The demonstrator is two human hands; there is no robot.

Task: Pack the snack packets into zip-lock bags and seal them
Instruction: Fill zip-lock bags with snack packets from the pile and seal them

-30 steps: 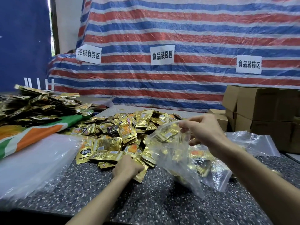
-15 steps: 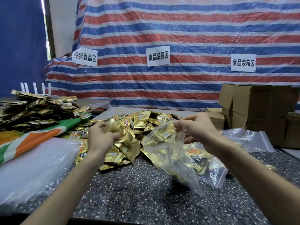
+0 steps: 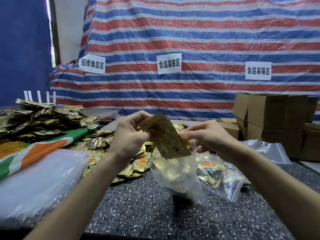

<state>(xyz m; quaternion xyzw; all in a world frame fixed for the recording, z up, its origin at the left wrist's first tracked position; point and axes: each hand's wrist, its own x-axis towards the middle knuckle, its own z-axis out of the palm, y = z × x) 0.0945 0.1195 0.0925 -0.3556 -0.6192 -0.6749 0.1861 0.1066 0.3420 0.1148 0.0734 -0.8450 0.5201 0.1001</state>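
Several packets (image 3: 166, 137) pinched by left grip (image 3: 128, 135) hide mouth of bag (image 3: 178, 175) right grip (image 3: 211, 135) pinches; boxes (image 3: 270, 115) beyond

We log a striped tarp (image 3: 199, 32) bearing three signs (image 3: 169, 65). Boxes (image 3: 270, 115) stack at right; a sack (image 3: 39, 151) lies left on the speckled table (image 3: 138, 213).

The left hand (image 3: 129, 135) grips a blurred stack of gold foil snack packets (image 3: 166, 137), its lower end at the mouth of a clear plastic zip-lock bag (image 3: 176, 179), which the right hand (image 3: 211, 135) pinches at the rim. Left of that bag lies a loose heap of gold packets (image 3: 136, 163) on the dark speckled tabletop (image 3: 138, 213). Right of it lies a filled clear bag (image 3: 220, 174).
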